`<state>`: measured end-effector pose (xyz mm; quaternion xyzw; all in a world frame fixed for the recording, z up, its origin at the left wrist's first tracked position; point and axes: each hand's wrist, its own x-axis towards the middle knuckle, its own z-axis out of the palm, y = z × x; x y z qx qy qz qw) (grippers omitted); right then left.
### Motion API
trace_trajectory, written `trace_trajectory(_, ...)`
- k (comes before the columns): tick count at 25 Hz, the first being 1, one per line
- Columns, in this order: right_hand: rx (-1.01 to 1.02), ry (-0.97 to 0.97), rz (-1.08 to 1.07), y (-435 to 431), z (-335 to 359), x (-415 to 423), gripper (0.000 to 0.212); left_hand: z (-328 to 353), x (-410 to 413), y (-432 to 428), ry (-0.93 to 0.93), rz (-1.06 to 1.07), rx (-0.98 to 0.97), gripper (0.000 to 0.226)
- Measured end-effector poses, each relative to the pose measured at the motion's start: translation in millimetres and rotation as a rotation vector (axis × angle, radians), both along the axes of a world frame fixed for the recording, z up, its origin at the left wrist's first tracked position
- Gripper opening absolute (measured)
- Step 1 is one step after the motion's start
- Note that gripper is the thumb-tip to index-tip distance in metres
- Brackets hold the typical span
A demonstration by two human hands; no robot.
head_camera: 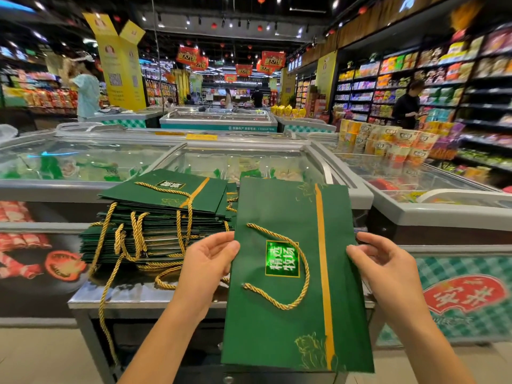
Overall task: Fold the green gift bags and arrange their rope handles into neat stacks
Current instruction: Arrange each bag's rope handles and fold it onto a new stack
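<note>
- While both hands hold it up in front of the metal table point(130, 300), the green gift bag point(277, 322) is flat, its long side running up and down and its printed face to the camera.
- Left hand point(206, 261): fingers curled, thumb tip at the bag's left edge, pinching that edge about halfway up.
- Right hand point(385, 263): thumb and curled fingers pinch the right edge at the same height.
- Gold rope handle point(304, 261) lies in a loop on the bag's front, curving round a shiny green label point(282, 258). A gold stripe point(323, 273) runs the bag's length, right of the label.
- Stack of folded bags point(155, 225) sits on the table, left of the held bag and apart from both hands. The top bag is slightly askew.
- The stack's rope handles point(133, 239) spill out untidily on the near side; one dangles past the table edge.
- Glass-topped freezer chests point(91, 159) stand just behind the table.
</note>
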<state>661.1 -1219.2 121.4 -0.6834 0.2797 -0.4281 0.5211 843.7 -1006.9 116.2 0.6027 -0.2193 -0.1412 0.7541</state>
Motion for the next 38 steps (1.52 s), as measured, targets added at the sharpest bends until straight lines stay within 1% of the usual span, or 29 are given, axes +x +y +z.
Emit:
trace_trajectory(2,0.013,-0.073,0.030,-5,15,2,0.019,18,1,-3,-0.033,0.012,0.008,0.015)
trace_trajectory(5,-0.006,-0.173,0.050,-9,48,6,0.015,55,8,-11,-0.098,0.081,-0.014,0.011)
trace_trajectory(8,-0.104,-0.290,0.047,-12,89,8,0.012,95,13,-17,-0.190,0.093,-0.054,0.008)
trace_trajectory(10,-0.194,-0.389,0.042,-13,112,9,0.008,117,14,-18,-0.235,0.055,-0.094,0.005)
trace_trajectory(12,-0.238,-0.483,0.073,-12,125,8,0.007,133,13,-17,-0.264,0.009,-0.138,0.004)
trace_trajectory(14,-0.302,-0.498,0.082,-14,125,8,0.015,139,11,-14,-0.270,-0.014,-0.134,0.009)
trace_trajectory(15,-0.311,-0.488,0.088,-17,120,8,0.022,138,9,-11,-0.260,-0.035,-0.126,0.014)
trace_trajectory(17,-0.212,-0.474,0.164,-24,105,2,0.040,126,10,-7,-0.218,-0.108,-0.102,0.022)
trace_trajectory(18,-0.169,-0.434,0.201,-28,95,-1,0.042,115,11,-5,-0.198,-0.139,-0.069,0.025)
trace_trajectory(19,-0.163,-0.346,0.233,-32,82,-4,0.034,101,12,-4,-0.181,-0.157,-0.022,0.026)
trace_trajectory(21,-0.173,-0.077,0.259,-39,52,-9,0.007,72,14,-1,-0.148,-0.185,0.070,0.022)
trace_trajectory(22,-0.179,0.050,0.254,-40,39,-11,0.008,59,13,1,-0.137,-0.202,0.102,0.024)
trace_trajectory(24,-0.242,0.243,0.228,-40,17,-12,0.017,39,8,4,-0.124,-0.215,0.159,0.035)
trace_trajectory(26,-0.373,0.486,0.227,-33,3,-9,0.023,22,3,5,-0.097,-0.221,0.185,0.042)
trace_trajectory(27,-0.458,0.607,0.195,-30,-4,-6,0.029,14,1,4,-0.080,-0.218,0.184,0.043)
trace_trajectory(29,-0.631,0.762,0.074,-25,-16,2,0.041,-1,-1,2,-0.059,-0.187,0.174,0.038)
trace_trajectory(31,-0.733,0.813,-0.042,-17,-17,9,0.041,-8,-2,1,-0.072,-0.156,0.177,0.035)
trace_trajectory(33,-0.782,0.770,-0.059,-10,-11,21,0.036,-12,-3,-2,-0.112,-0.139,0.215,0.037)
trace_trajectory(36,-0.747,0.599,0.097,5,2,61,0.030,-20,-3,-5,-0.226,-0.135,0.327,0.047)
trace_trajectory(38,-0.698,0.534,0.178,15,10,97,0.036,-25,-3,-6,-0.299,-0.134,0.379,0.052)
